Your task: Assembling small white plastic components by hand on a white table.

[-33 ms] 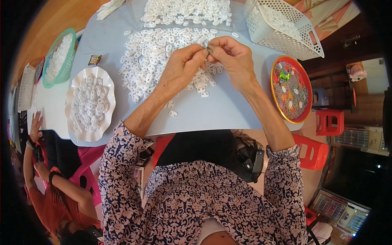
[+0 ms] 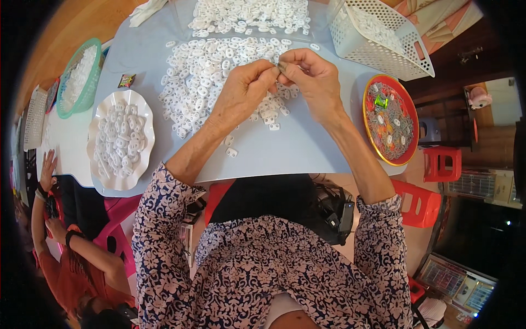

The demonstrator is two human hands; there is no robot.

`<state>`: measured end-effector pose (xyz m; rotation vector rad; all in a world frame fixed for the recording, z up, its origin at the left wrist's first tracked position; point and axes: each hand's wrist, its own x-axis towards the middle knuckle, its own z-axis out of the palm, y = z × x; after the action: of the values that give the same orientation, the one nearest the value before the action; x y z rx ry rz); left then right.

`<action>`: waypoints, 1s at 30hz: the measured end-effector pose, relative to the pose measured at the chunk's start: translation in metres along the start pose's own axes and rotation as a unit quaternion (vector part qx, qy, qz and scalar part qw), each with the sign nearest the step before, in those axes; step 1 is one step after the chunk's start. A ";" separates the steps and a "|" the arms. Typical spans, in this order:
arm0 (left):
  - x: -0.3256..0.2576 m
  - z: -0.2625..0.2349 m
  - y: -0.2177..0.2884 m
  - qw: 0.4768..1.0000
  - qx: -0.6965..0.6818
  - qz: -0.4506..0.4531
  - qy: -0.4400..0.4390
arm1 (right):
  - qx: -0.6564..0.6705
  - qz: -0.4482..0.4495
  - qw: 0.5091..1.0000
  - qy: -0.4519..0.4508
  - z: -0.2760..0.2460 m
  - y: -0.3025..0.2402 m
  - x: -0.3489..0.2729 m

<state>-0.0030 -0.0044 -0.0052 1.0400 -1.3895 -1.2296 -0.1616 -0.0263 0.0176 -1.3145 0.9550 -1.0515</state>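
Observation:
My left hand (image 2: 241,93) and my right hand (image 2: 315,82) meet fingertip to fingertip above a heap of small white plastic pieces (image 2: 203,82) spread on the pale blue table (image 2: 307,153). Both hands pinch one small piece (image 2: 280,68) between thumbs and forefingers; it is too small to make out clearly. A few loose white pieces lie just below my wrists. A red round plate (image 2: 390,122) with small grey parts and a green bit sits right of my right forearm.
A white scalloped plate (image 2: 120,140) of white pieces lies at the left, a green basket (image 2: 79,77) beyond it. A white lattice basket (image 2: 383,35) stands at the back right. Red stools (image 2: 433,181) are on the right. Another person (image 2: 71,257) sits at the lower left.

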 end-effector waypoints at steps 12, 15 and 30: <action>-0.003 0.010 0.000 0.996 -0.061 -0.043 -0.043 | -0.047 -0.016 0.998 0.040 -0.008 0.005 -0.019; -0.003 0.012 0.002 0.995 -0.074 -0.051 -0.044 | -0.041 -0.002 0.998 0.055 -0.011 0.002 -0.024; -0.008 0.015 -0.004 0.999 -0.010 0.026 -0.038 | 0.048 0.019 0.997 0.054 -0.010 0.005 -0.026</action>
<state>-0.0170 0.0053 -0.0100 0.9462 -1.4504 -1.2536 -0.1782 -0.0041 0.0109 -1.1661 0.9933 -1.1356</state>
